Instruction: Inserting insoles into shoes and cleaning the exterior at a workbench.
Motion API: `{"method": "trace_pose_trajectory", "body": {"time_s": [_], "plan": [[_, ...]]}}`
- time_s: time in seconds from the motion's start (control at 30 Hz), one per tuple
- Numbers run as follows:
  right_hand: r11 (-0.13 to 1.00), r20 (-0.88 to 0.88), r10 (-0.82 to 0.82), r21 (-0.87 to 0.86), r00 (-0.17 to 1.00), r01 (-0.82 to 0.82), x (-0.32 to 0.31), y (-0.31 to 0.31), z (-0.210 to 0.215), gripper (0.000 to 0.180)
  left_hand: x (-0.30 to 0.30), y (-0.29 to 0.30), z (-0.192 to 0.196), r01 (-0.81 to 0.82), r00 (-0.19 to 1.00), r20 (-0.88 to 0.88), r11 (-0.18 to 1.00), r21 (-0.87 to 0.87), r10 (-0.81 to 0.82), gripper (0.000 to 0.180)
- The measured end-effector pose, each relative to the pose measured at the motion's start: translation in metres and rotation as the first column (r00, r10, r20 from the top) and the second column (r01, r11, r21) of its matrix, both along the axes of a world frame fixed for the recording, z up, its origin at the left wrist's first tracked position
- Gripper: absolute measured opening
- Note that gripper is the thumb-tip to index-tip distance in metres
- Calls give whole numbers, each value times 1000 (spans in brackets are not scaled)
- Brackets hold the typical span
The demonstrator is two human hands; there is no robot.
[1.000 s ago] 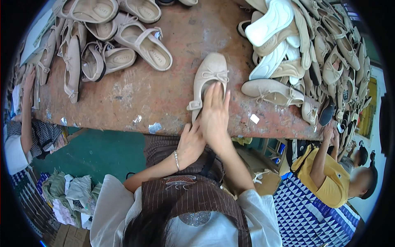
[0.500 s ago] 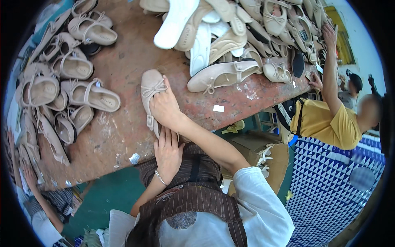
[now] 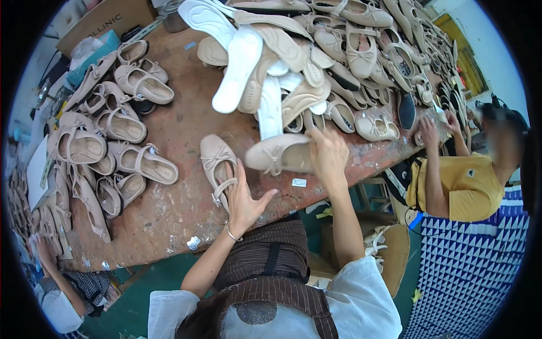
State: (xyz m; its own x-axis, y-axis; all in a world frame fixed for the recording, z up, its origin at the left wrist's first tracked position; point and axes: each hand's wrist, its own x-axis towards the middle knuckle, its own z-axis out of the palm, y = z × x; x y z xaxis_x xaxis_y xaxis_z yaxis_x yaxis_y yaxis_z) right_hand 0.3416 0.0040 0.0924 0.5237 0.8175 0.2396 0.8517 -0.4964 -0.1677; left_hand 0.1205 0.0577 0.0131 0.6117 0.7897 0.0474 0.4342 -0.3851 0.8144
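A beige Mary Jane shoe (image 3: 214,153) with a bow and a buckled strap lies on the table before me, its toe pointing away. My left hand (image 3: 244,204) rests against this shoe's opening and strap, fingers stretched and thumb spread wide. To the right, a second beige shoe (image 3: 264,153) with a bow lies sideways, toe to the left. My right hand (image 3: 330,157) is closed on its heel end, slightly blurred; the fingers cover the heel. White insoles (image 3: 240,70) and beige insoles (image 3: 287,50) lie just beyond the second shoe.
Several finished-looking beige shoes (image 3: 144,161) crowd the left of the worn red-brown table (image 3: 186,107). More shoes (image 3: 361,51) are heaped at the far right. A small white label (image 3: 299,182) lies near the front edge. A co-worker in yellow (image 3: 460,186) stands at the right, another person's arm (image 3: 62,282) at the left.
My right hand has left the first shoe and gone right to grasp the second shoe's heel. My left hand has moved up from the first shoe's heel to its opening. The view has shifted.
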Motion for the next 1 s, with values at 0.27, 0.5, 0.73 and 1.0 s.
{"method": "trace_pose_trajectory", "body": {"time_s": [0.27, 0.5, 0.73, 1.0], "plan": [[908, -747, 414, 300, 519, -292, -129, -5, 8, 22, -73, -3, 34, -256, 782, 396, 827, -500, 481, 41], [819, -117, 431, 467, 895, -333, -49, 88, 24, 40, -237, 170, 153, -647, 740, 429, 722, 244, 518, 27], [628, 52, 582, 605, 811, -490, -7, 198, 21, 39, -393, 414, 126, -314, 839, -151, 693, 649, 522, 60], [357, -59, 807, 841, 587, -406, -34, 150, 45, 32, -425, 387, 59, -540, 438, -584, 719, 437, 684, 92]]}}
